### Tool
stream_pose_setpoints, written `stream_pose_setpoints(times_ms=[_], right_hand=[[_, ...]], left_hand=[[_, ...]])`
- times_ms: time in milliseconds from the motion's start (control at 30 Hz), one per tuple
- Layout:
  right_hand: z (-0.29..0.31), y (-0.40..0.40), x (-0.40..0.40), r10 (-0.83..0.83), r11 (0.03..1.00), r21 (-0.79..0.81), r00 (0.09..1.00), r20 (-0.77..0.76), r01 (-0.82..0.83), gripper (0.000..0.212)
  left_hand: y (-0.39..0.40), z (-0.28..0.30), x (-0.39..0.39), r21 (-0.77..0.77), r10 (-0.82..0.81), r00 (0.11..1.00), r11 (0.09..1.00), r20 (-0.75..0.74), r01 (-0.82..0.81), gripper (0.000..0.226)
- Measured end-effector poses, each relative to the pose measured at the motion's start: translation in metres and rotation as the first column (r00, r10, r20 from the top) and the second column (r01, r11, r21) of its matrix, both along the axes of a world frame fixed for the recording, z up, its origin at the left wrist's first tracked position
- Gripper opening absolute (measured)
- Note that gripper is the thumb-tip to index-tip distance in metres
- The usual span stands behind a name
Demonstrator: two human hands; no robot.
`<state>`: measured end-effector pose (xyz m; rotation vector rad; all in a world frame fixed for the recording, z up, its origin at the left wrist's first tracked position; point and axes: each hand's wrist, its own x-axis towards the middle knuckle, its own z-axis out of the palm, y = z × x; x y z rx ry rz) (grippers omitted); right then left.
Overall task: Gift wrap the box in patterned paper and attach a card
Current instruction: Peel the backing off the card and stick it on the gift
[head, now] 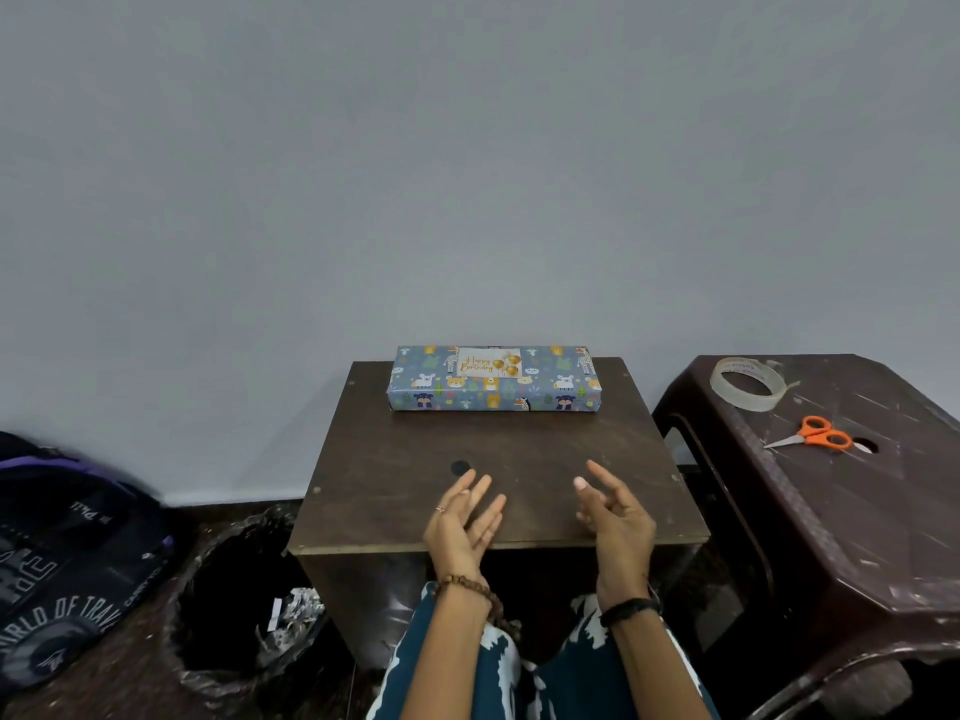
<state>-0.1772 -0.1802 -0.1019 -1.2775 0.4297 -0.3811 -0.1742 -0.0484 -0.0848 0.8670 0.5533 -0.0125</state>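
A long flat box (540, 392) wrapped in blue paper with cartoon animals lies at the far edge of the small brown table (395, 459), against the wall. A white "Happy Birthday" card (487, 362) with gold balloons sits flat on its top. My left hand (464, 527) and my right hand (613, 517) hover over the table's near edge, palms turned toward each other, fingers relaxed and holding nothing. Both hands are well short of the box.
A dark plastic stool (841, 511) stands to the right, carrying a roll of clear tape (748, 383) and orange-handled scissors (815, 436). A bin lined with a black bag (239, 605) sits on the floor at the left, beside a dark backpack (62, 553).
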Motion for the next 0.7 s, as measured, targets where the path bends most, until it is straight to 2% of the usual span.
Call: stream_pose_setpoints(times_ms=[133,267,467,600,700], right_hand=[[0.003,0.01,-0.005,0.152,0.988,-0.002,0.986,0.063,-0.152,0.021],[0.004,0.016,-0.007,0.237,0.971,0.011,0.969,0.063,-0.238,0.023],[0.004,0.027,-0.006,0.444,0.892,0.092,0.896,0.013,-0.443,0.038],[0.014,0.069,0.003,0.559,0.828,-0.022,0.829,-0.032,-0.56,0.035],[0.02,0.119,0.018,0.628,0.761,-0.156,0.775,-0.07,-0.63,0.034]], left_hand=[[0.0,0.001,0.0,0.006,-0.024,0.999,1.0,-0.023,0.024,0.027],[0.0,0.003,-0.002,-0.02,-0.014,0.999,1.0,-0.05,0.013,0.028],[0.017,0.012,-0.002,-0.002,0.099,0.995,0.995,-0.027,-0.1,0.022],[0.052,0.008,0.004,0.12,0.186,0.982,0.975,0.021,-0.187,0.017],[0.094,-0.004,0.002,0.161,0.352,0.936,0.923,0.013,-0.35,0.018]])
